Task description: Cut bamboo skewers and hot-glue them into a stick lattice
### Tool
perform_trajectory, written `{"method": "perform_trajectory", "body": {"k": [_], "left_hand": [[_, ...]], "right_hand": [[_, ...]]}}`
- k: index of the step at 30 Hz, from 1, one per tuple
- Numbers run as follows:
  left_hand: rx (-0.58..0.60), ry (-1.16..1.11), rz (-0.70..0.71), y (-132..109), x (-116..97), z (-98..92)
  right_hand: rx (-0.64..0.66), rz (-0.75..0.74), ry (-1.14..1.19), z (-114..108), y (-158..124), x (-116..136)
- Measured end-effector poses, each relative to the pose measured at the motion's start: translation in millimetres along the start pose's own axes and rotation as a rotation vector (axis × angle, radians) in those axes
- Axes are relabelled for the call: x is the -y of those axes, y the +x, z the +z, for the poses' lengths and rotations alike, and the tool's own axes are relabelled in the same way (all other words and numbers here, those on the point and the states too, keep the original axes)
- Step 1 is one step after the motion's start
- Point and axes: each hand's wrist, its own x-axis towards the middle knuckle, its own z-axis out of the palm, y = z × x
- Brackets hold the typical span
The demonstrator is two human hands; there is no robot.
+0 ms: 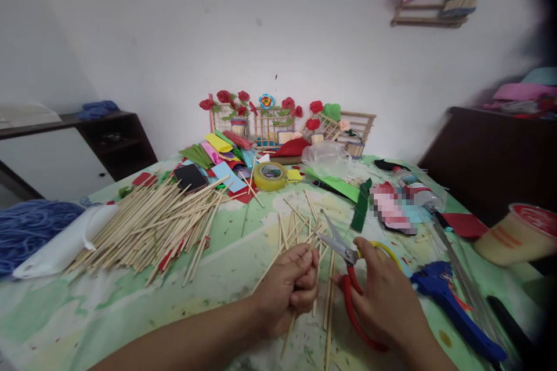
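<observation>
My left hand (289,287) is closed in a fist around a thin wooden stick (288,337) that pokes out below it. My right hand (383,295) grips a pair of red-and-yellow-handled scissors (346,255), blades open and pointing up and left toward the left hand. Several short cut sticks (300,229) lie scattered on the green patterned tablecloth (226,255) just beyond both hands.
A big heap of long sticks (152,223) lies at left beside a white bag (56,246). A tape roll (270,175), coloured paper sheets (217,153) and stick-frame flower crafts (278,119) stand at the back. At right are a blue glue gun (452,301) and a cup (517,235).
</observation>
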Motion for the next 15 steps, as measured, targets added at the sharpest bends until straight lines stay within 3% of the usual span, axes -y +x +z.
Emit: {"method": "perform_trajectory", "body": {"k": [3,8,15], "left_hand": [[-0.037,0.066,0.060,1.9,2.5,-3.2],[-0.179,0.115,0.096,9.1,0.1,-11.7],[-0.192,0.215,0.087,11.5,6.2,-13.5]], "right_hand": [[-0.007,0.001,-0.014,-1.5,0.5,-1.4],[0.105,0.001,0.057,3.7,-5.1,3.0],[0.122,0.022,0.042,6.6,-9.9,10.1]]}}
